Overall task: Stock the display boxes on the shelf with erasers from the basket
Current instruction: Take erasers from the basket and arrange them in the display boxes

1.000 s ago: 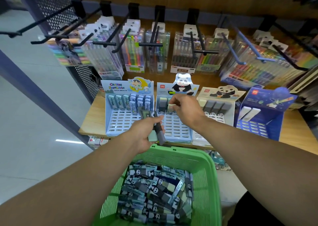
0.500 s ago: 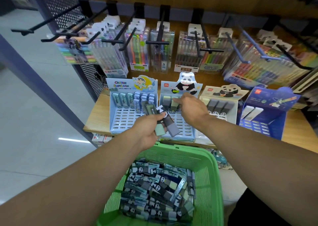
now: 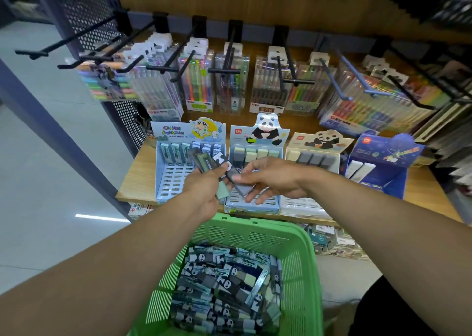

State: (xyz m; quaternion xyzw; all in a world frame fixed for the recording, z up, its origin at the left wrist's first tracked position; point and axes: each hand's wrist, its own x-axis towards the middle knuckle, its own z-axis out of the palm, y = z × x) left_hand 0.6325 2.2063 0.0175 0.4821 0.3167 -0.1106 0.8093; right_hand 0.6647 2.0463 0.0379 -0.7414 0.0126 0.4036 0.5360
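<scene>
The left hand (image 3: 204, 190) grips a fan of erasers (image 3: 209, 164); the right hand (image 3: 270, 179) pinches the grey one (image 3: 238, 182) at its 3 o'clock edge, above the panda box's (image 3: 255, 205) empty front slots. The green basket (image 3: 301, 259) sits at 6 o'clock, below the shelf (image 3: 135, 179) edge.

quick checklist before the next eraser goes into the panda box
1. Left hand holds spare erasers: ok.
2. Right hand pinches the grey eraser: ok, though its grip looks light.
3. Middle panda box has free slots in front: ok.
4. Back row of that box is filled: ok.
5. Green basket holds more stock: ok.
6. Which slot fits this eraser: cannot tell.
</scene>
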